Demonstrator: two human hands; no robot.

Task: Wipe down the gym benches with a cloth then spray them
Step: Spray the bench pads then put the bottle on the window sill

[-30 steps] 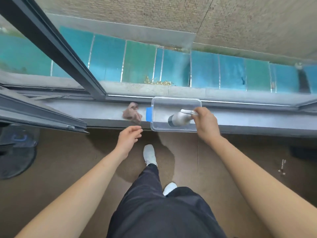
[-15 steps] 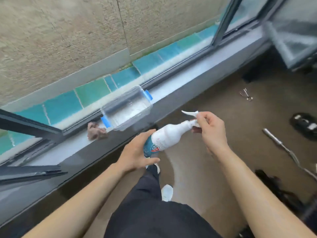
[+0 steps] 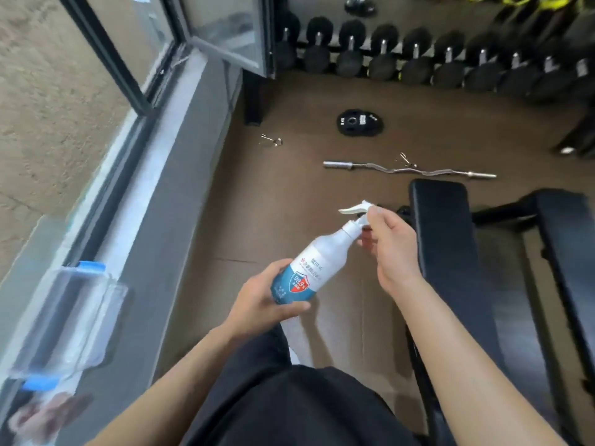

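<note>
Brown rubber gym flooring (image 3: 283,188) now fills the middle of the frame, with a rack of black dumbbells (image 3: 415,59) along the top and a wavy steel curl bar (image 3: 409,170) lying below it. A second ago the view faced the grey window sill (image 3: 154,220), now down the left side, and the right hand (image 3: 391,249) was reaching into the clear plastic box with blue clips (image 3: 74,323). The white spray bottle with a blue label (image 3: 317,265) has since come out of that box and the view has swung toward the long black padded bench (image 3: 444,239) at right. The pinkish-brown cloth (image 3: 42,416) stays behind on the sill at lower left, blurred, so the spraying step looks to be starting. The left hand (image 3: 267,304) is wrapped round the bottle's blue base, and the right hand's fingers curl about the white trigger head at its neck. The bottle lies tilted at frame centre between both hands, nozzle up and right, just left of the bench, over bare floor.
</note>
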